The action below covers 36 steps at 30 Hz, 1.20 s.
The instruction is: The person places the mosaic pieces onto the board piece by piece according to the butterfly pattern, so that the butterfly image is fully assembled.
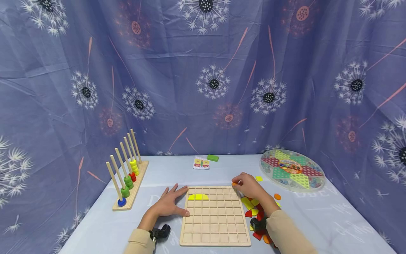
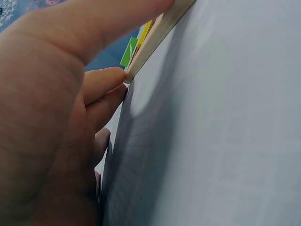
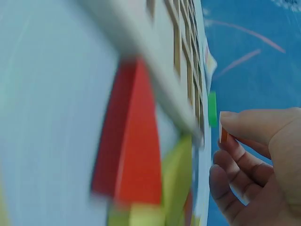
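A wooden grid board (image 1: 215, 218) lies flat on the table. Yellow pieces (image 1: 198, 197) fill cells in its upper left. My left hand (image 1: 169, 204) rests against the board's left edge, fingers spread, and the left wrist view shows thumb and fingertip touching the wooden rim (image 2: 157, 40). Above the board's top right corner, my right hand (image 1: 248, 185) pinches a small orange piece (image 3: 223, 135) between thumb and fingers. Below that hand, red and yellow pieces (image 1: 247, 203) lie heaped beside the board, partly hidden by the forearm.
On the left stands a wooden peg rack (image 1: 133, 190) with coloured rings. A pattern card (image 1: 201, 163) and a green block (image 1: 213, 158) lie at the back. A round Chinese checkers board (image 1: 291, 169) sits back right. A loose orange disc (image 1: 277, 196) lies beyond the right wrist.
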### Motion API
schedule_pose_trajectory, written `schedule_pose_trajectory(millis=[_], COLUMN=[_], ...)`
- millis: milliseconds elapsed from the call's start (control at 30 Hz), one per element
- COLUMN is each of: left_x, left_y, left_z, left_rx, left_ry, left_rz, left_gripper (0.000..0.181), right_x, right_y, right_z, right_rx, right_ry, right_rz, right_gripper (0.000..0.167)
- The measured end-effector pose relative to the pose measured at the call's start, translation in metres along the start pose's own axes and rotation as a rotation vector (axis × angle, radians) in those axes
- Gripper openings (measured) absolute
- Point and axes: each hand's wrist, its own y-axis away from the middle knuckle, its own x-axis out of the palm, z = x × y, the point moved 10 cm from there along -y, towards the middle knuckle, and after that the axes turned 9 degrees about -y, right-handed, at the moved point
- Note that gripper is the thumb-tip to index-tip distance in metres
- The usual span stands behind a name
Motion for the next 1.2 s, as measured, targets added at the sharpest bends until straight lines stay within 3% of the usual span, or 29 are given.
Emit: schedule_pose_trajectory(millis=[333, 667, 1200], left_x=[0.005, 0.004, 0.000], left_y=[0.000, 0.001, 0.002], left_z=[0.003, 0.003, 0.002], left_rx=[-0.012, -0.012, -0.030], left_ry=[0.001, 0.010, -0.006], left_rz=[0.007, 0.005, 0.004], left_gripper=[0.105, 0.104, 0.103], right_x=[0.047, 0.080, 0.085], right_y=[-0.005, -0.009, -0.010], right_z=[0.045, 0.068, 0.077], right_rx=[-0.120, -0.212, -0.196], right_ry=[-0.018, 0.039, 0.085], right_rz=[0.183, 0.235, 0.237], right_gripper=[0.024, 0.019, 0.018])
